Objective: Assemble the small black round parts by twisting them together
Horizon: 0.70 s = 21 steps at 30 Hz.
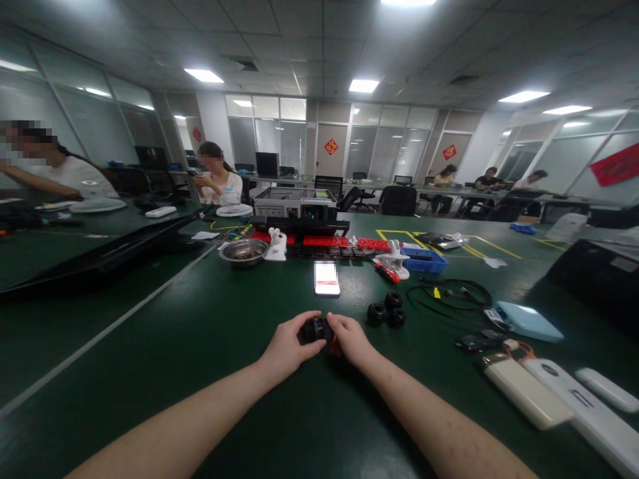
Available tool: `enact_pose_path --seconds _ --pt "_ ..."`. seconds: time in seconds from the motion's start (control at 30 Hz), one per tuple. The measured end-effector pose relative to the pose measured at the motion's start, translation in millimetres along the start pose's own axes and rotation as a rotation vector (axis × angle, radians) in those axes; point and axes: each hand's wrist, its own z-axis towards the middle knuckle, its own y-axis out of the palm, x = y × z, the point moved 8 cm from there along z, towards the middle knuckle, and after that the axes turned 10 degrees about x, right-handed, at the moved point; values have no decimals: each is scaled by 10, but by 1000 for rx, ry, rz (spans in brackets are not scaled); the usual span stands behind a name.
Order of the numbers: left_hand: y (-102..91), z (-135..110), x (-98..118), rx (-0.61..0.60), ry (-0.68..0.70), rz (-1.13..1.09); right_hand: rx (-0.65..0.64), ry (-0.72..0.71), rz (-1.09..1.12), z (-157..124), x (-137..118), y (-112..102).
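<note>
Both hands meet over the table (224,379), on the near side of the phone (327,277). The black part (314,329) sits between them; height off the table cannot be judged. Left hand (288,340): thumb and fingers wrapped round its left side, gripping. Right hand (353,340): thumb and fingers pinching its right end; the lower fingertips are partly hidden. The round pieces (377,314) stand close together, beyond and to the right of the right hand.

Handling, as judged: let the left grip steady the body while the right fingertips make small adjustments. Hold both ends in line, since tilting could bind or slip the part. Light, even pressure seems best. Work low, so a slip means a short drop.
</note>
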Motion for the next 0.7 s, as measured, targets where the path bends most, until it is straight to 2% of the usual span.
enact_pose_path --seconds 0.07,0.13,0.3,0.43,0.57,0.7 --pt "-4 3 2 -14 4 2 6 -18 0 -22 -38 -6" --pt "7 20 -29 -38 -29 -47 33 -103 -37 -58 -137 -40" --pt "112 63 -240 -103 -285 -302 52 -402 -307 -187 -423 -67" --pt "166 61 -381 -99 -438 -342 76 -559 -453 -259 -538 -45" --pt "166 67 -368 -99 -438 -326 91 -584 -466 -274 -538 -25" --pt "68 105 -320 -21 -375 -259 71 -457 -346 -206 -434 -42"
